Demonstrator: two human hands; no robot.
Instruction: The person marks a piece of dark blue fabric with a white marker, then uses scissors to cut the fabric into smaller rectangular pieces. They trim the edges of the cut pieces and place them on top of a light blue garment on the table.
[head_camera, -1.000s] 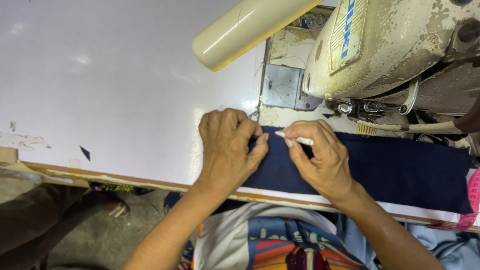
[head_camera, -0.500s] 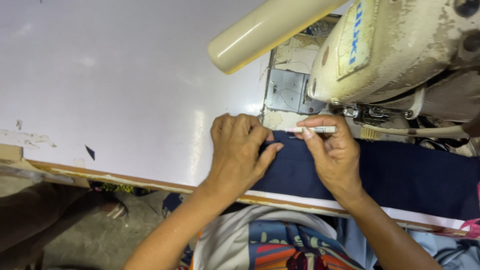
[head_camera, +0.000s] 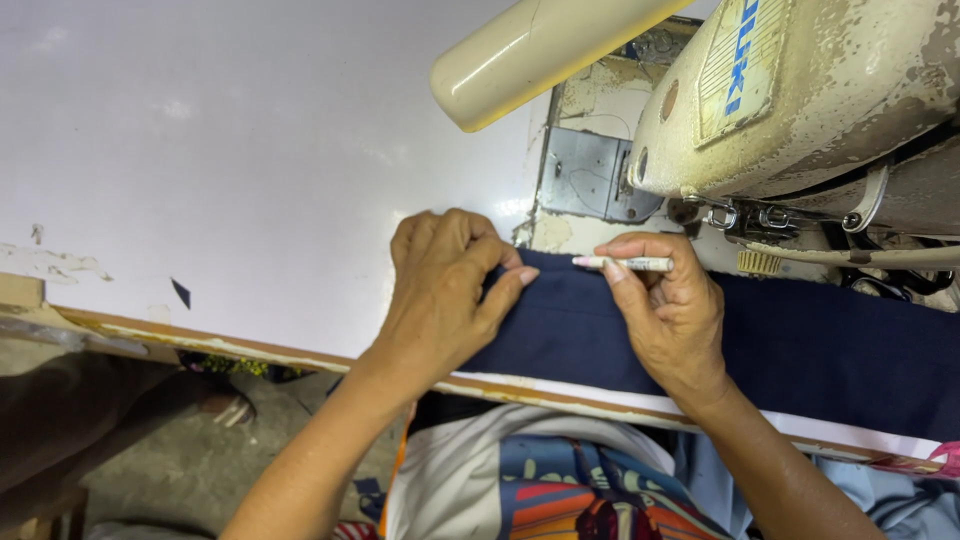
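Pinching a slim white marking pencil (head_camera: 622, 263) between thumb and fingertips, the right hand (head_camera: 668, 315) lays it along the folded top edge of dark navy cloth (head_camera: 800, 345). The left hand (head_camera: 440, 290), fingers curled together, presses that cloth's end on the white table (head_camera: 220, 150), beside the worn cream sewing machine (head_camera: 800, 90).

hands on cloth at the near edge of a sewing table

the cloth (head_camera: 800, 345) lies on the table (head_camera: 200, 150) along its near edge, running off to the right. the left hand (head_camera: 440, 290) rests on the cloth's left end; the right hand (head_camera: 670, 315) sits just right of it, with a marker (head_camera: 625, 263) at the cloth's far edge. the sewing machine (head_camera: 800, 90) stands behind, to the right.
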